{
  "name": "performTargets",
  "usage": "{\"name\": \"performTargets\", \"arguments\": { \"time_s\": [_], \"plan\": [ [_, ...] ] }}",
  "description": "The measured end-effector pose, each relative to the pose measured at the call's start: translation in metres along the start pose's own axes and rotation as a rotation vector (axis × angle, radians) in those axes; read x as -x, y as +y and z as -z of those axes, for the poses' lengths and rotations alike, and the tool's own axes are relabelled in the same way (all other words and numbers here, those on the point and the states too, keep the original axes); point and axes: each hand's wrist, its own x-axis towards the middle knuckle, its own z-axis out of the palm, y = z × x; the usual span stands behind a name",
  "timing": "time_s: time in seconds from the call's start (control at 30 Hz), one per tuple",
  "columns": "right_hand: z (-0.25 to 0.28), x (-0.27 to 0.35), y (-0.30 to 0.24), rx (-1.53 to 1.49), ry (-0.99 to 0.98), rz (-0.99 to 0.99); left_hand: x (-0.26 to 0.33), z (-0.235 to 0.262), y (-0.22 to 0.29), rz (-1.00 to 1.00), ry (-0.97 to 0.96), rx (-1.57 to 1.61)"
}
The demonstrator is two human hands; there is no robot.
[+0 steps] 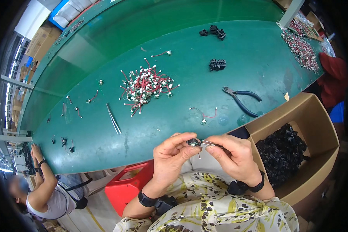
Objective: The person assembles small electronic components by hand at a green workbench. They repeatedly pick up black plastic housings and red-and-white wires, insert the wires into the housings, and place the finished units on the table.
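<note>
Close to my body, my left hand pinches a small black plastic part between thumb and fingertips. A pale bit, perhaps a small connector, shows at the part's lower side. My right hand is closed on metal tweezers, whose tips reach the black part. Fingers partly hide both the part and the tweezers. Just beyond my hands lies a small wired connector with red and dark wires. Farther off sits a pile of white connectors with red wires.
Another pair of tweezers and blue-handled cutters lie on the green table. Black part clusters sit farther back. A cardboard box of black parts stands at right, a red stool at left. A co-worker works far left.
</note>
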Motion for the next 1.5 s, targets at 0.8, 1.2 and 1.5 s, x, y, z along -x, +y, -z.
{"name": "performTargets", "arguments": {
  "time_s": [0.8,1.2,1.5],
  "plan": [
    [-0.001,-0.002,0.005,0.245,0.055,0.116,-0.004,0.000,0.000,-0.013,0.082,-0.105],
    [0.009,-0.012,0.002,0.095,-0.172,-0.036,-0.007,-0.004,0.012,-0.076,-0.057,-0.256],
    [0.004,-0.012,0.006,0.308,-0.191,-0.024,-0.009,-0.007,0.017,-0.132,-0.007,-0.635]
  ]
}}
